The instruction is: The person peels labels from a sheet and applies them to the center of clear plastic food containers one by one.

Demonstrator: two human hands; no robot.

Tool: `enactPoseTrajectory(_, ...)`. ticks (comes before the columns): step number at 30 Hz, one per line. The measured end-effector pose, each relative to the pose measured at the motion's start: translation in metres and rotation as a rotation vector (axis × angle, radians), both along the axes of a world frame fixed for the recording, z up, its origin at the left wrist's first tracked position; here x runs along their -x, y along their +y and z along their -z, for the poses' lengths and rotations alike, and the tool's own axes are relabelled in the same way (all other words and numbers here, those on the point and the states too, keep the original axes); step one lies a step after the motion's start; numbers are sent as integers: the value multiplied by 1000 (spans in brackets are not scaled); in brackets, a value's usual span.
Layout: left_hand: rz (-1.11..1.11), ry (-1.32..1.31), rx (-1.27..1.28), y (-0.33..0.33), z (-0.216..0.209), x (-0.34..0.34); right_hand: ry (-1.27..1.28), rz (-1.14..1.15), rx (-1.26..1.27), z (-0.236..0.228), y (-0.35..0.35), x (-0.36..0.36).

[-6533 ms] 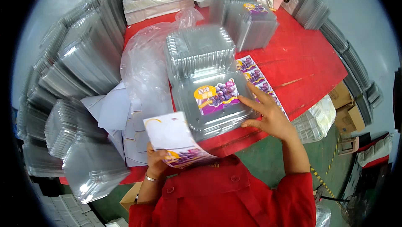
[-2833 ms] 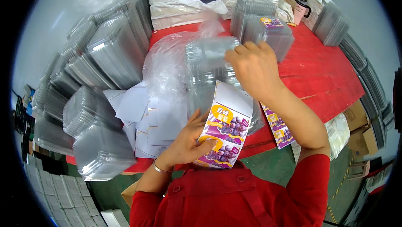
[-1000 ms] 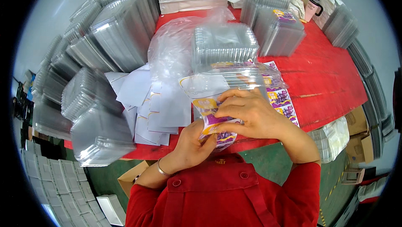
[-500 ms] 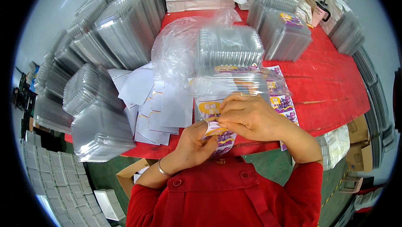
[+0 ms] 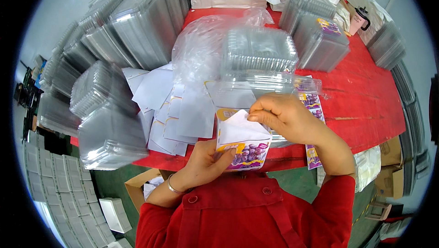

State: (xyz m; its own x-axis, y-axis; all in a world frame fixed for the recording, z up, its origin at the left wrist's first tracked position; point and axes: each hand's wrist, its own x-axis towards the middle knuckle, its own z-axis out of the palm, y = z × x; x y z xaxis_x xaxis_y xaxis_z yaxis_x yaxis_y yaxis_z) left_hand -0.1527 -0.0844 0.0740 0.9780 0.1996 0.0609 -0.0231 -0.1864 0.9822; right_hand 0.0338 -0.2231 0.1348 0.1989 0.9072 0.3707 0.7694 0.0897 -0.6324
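Note:
My left hand grips the lower left of a printed label sheet with purple grapes and yellow patches, thumb on top. The sheet's upper part is folded over, showing a white back. My right hand is closed, thumb and fingertips pinching at the upper right edge of that white flap. Just beyond my hands a clear plastic lid lies on its side before a stack of clear plastic containers. More grape labels lie to the right, partly under the lid.
White backing papers are spread on the red table at left, beside a crumpled clear plastic bag. Tall container stacks line the left side. Another stack stands at back right, near a pink tumbler.
The label sheet has been folded open, so its white back and more of the grape print now show. My right hand has moved slightly right.

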Motion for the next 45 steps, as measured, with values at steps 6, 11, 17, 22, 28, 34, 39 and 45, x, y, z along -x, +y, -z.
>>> enactPoseTrajectory(6,23,124,96,10,1,15,366,25,209,-23,5,-12)
enactPoseTrajectory(11,11,98,29,32,9,33,605,45,253,-41,10,-23)
enactPoseTrajectory(17,-111,49,322,86,46,71,696,14,167,-42,17,-24)
enactPoseTrajectory(22,-189,-139,629,112,73,75,755,2,101,-45,19,-23)
enactPoseTrajectory(28,253,-555,957,124,71,13,791,-14,148,-44,14,-27)
enactPoseTrajectory(34,76,-397,1068,100,8,-62,591,70,178,-42,-5,-31)
enactPoseTrajectory(39,597,-554,1071,103,-9,-88,-87,318,12,-19,-40,1)
enactPoseTrajectory(45,753,-633,1016,106,-6,-102,-422,756,-306,46,-44,51)
